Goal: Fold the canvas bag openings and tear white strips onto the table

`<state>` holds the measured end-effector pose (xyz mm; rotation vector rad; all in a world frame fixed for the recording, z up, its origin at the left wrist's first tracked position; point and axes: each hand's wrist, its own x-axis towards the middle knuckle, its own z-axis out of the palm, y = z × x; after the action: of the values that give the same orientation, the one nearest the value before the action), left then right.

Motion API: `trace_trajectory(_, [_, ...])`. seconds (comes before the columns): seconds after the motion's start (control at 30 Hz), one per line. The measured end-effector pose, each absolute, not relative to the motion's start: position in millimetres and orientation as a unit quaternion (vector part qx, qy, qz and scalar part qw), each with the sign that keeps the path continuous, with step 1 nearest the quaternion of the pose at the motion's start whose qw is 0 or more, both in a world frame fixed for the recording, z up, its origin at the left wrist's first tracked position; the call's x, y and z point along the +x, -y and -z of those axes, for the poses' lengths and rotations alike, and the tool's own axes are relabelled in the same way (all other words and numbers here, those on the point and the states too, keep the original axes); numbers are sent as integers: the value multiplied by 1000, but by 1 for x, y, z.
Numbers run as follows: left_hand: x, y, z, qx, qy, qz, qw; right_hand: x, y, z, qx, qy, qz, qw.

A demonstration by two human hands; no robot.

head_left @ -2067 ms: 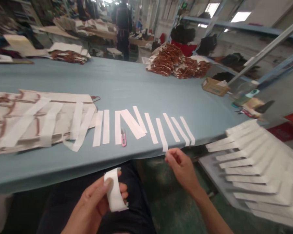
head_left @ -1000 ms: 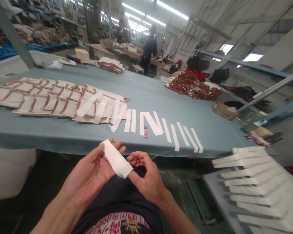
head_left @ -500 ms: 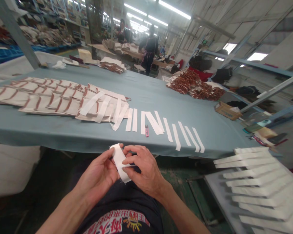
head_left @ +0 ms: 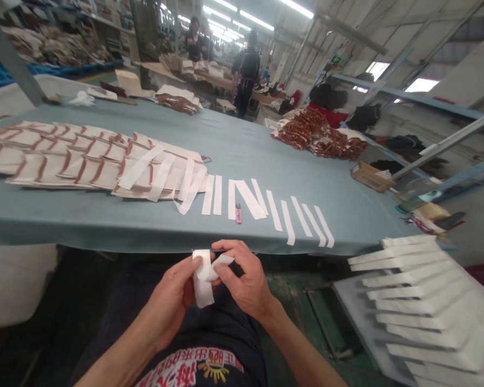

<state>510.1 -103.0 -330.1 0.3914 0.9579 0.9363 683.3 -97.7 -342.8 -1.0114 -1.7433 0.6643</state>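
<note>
Between both hands, just in front of the table's near edge, is a white fabric strip (head_left: 204, 293), bent over on itself. My left hand (head_left: 179, 287) pinches its left side, thumb on top. With thumb and fingers, my right hand (head_left: 242, 279) grips the other end, which sticks up to the right. On the table ahead lie several loose white strips (head_left: 274, 209), roughly side by side. A pair of pink-handled thread snips (head_left: 238, 213) rests among them. More strips (head_left: 161, 177) lie across the cream fabric pieces with brown trim (head_left: 76, 156) on the left.
The blue-green table (head_left: 234, 145) carries a brown-and-cream pile (head_left: 314, 134) at the far right and a cardboard box (head_left: 371, 177) at its right edge. Layered cream pieces (head_left: 431, 312) lie on a stand at the right. Two people stand beyond the table.
The strip in my hands was fairly flat and slanted; now it is folded over, its one end lifted to the right by my right hand. The view has shifted slightly.
</note>
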Motion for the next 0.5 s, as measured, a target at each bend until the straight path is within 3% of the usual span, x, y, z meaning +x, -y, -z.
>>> trace_trajectory(0.17, [519, 107, 347, 296, -451, -403, 739, 693, 95, 345, -503, 516, -448, 529])
trace_trajectory(0.5, [557, 111, 344, 558, -455, -306, 623, 744, 84, 343, -546, 398, -434, 596])
